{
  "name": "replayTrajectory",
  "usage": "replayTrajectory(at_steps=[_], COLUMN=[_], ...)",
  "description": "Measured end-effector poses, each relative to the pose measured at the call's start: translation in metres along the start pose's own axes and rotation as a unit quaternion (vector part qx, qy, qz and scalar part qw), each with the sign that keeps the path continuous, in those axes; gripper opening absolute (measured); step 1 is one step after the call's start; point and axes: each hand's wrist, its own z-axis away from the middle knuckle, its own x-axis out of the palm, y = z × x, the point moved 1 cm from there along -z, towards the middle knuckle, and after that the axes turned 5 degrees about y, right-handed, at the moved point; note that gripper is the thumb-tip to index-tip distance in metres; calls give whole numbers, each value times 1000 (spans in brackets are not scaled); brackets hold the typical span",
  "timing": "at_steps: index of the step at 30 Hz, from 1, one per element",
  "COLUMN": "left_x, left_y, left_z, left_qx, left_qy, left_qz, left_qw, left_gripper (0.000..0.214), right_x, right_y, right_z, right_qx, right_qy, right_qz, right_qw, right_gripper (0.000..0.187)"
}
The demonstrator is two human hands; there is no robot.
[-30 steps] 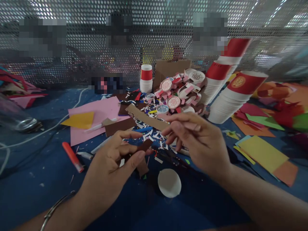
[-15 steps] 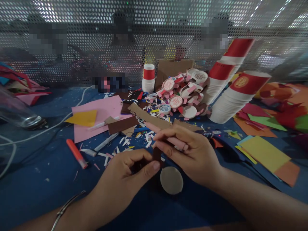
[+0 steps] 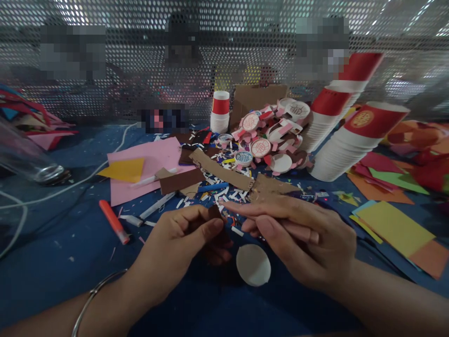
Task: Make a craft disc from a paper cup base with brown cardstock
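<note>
Left hand [image 3: 182,243]: fingers pinch a brown strip [image 3: 214,213], its length seemingly running downward, partly hidden.
Right hand [image 3: 312,238]: index pointing leftward, tip near the strip; fingers loose, holding nothing I can see.
White disc [image 3: 253,265]: on the table [image 3: 196,306], between the hands.

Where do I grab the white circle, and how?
Probably pinch the white circle by its near rim, coming in from your own side. It looks thin and flat on the table, so the edge offers the best grip. The left hand and right hand are off to its sides.
</note>
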Motion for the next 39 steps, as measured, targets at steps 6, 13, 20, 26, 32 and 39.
replayTrajectory(at_steps=[6, 13, 20, 26, 32, 39], left_x=[0, -1, 0, 1, 0, 0], left_y=[2, 2, 4, 4, 2, 3], left_z=[0, 1, 1, 1, 1, -1], left_qx=[9, 17, 20, 15, 21, 18], left_qy=[2, -4, 5, 5, -1, -1], left_qz=[-12, -25, -55, -63, -47, -40], left_qw=[1000, 1000, 998, 998, 999, 999], left_gripper=[20, 18, 17, 16, 16, 16], right_x=[1, 3, 3, 6, 4, 2], right_y=[-5, -3, 0, -1, -4, -5], right_z=[-6, -5, -3, -3, -4, -5], right_qx=[-34, -73, -96, -102, -117, -116], right_qy=[-16, -21, -25, -23, -29, -29], right_qz=[8, 24, 45, 54, 68, 66], right_qw=[999, 997, 994, 993, 990, 991], right_gripper=[28, 26, 24, 21, 19, 20])
